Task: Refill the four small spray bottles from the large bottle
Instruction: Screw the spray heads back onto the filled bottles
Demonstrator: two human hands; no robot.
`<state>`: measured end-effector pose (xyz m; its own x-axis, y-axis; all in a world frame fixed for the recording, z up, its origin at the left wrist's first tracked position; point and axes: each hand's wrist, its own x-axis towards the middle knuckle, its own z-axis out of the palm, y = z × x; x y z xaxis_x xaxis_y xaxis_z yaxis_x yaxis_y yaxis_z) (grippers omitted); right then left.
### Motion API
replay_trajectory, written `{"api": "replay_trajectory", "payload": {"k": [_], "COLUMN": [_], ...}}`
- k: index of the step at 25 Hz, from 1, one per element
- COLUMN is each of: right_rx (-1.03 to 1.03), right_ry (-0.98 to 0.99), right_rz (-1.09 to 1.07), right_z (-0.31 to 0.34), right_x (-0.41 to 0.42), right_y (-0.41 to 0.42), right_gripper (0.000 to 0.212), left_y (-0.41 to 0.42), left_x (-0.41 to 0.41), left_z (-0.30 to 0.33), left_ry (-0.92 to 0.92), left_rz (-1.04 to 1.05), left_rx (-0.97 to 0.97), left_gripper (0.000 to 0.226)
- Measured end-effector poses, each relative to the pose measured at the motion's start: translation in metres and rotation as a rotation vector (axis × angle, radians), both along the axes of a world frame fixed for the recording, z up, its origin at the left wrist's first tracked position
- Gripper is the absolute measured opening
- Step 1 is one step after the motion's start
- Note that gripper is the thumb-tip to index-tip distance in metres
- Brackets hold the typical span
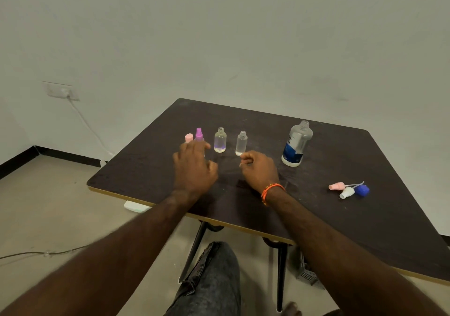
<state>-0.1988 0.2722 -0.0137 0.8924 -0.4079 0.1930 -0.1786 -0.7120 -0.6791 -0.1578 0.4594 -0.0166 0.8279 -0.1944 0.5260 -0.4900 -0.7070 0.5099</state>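
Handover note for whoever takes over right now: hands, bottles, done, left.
Left hand: open, fingers spread in front of the purple-capped bottle; contact unclear.
Right hand: loosely curled, empty, just in front of the narrow open bottle.
Row, left to right: pink-capped bottle, purple-capped bottle, round open bottle, narrow open bottle.
Large bottle: uncapped, upright, right of the row.
Spray heads and blue cap lie loose at near right.
Done: two small bottles capped.
Left: the two open ones hold liquid; top up if short, then refit heads and the blue cap.
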Motion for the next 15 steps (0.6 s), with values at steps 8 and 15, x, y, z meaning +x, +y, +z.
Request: {"api": "replay_trajectory", "payload": {"k": [8,15], "right_rx": [0.031,0.038], "right_ry": [0.038,0.022], "right_rz": [-0.088,-0.077], "right_z": [-0.005,-0.013], "right_x": [-0.024,-0.014], "right_y": [-0.053,-0.073], "right_gripper": [0.026,0.025], "left_y": [-0.083,-0.119], "left_x": [0.031,0.067], "left_z": [0.006,0.003], "left_ry": [0.362,0.4], "left_rz": [-0.118,0.012], "left_rx": [0.026,0.021], "left_gripper": [0.061,0.042]}}
